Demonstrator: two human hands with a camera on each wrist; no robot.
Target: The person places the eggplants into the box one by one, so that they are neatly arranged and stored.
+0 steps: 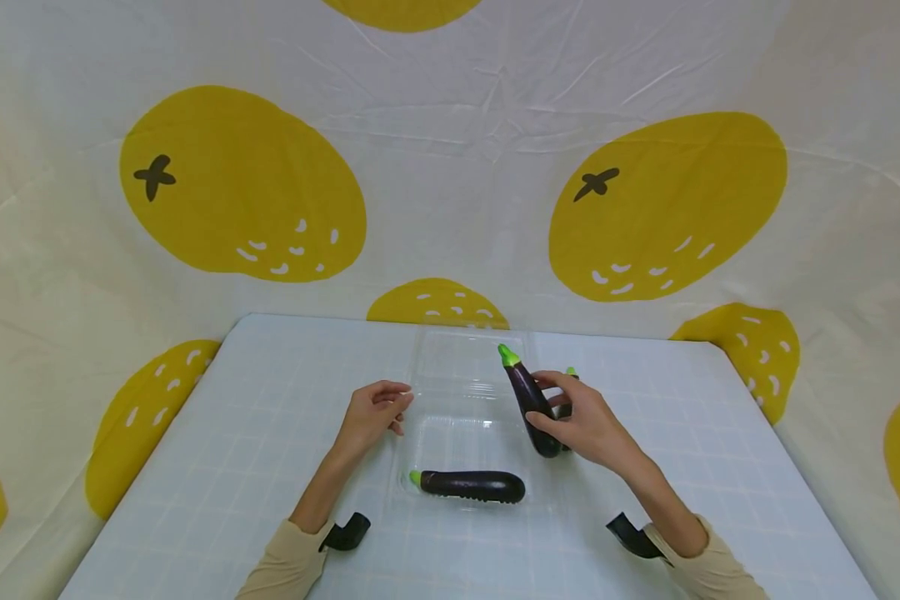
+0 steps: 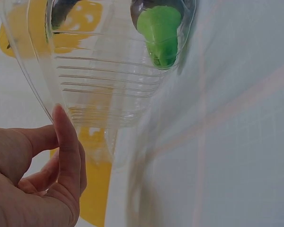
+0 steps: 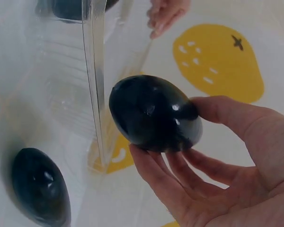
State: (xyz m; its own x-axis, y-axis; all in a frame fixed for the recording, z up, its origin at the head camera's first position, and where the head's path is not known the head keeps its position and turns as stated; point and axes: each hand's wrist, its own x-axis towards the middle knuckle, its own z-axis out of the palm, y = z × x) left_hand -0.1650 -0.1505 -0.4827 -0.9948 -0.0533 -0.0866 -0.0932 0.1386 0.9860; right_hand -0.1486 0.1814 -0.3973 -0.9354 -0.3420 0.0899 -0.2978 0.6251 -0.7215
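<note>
My right hand (image 1: 588, 423) grips a dark purple eggplant (image 1: 528, 396) with a green stem, thumb on one side and fingers on the other. That eggplant is held tilted at the right side of a clear plastic container (image 1: 450, 433), its blunt end (image 3: 151, 113) facing the right wrist camera. At the container's left edge my left hand (image 1: 375, 414) pinches the rim between thumb and fingers (image 2: 66, 137). Another eggplant (image 1: 472, 485) lies crosswise in the near part of the container, green stem (image 2: 161, 38) to the left. A third eggplant (image 3: 40, 187) rests on the table, mostly hidden behind my right hand in the head view.
The container's lid half (image 1: 465, 358) lies opened towards the back. A pale checked cloth (image 1: 270, 467) covers the table. Behind it hangs a white curtain (image 1: 450, 192) printed with yellow fruit. Black wrist straps (image 1: 347, 533) sit at both sleeves.
</note>
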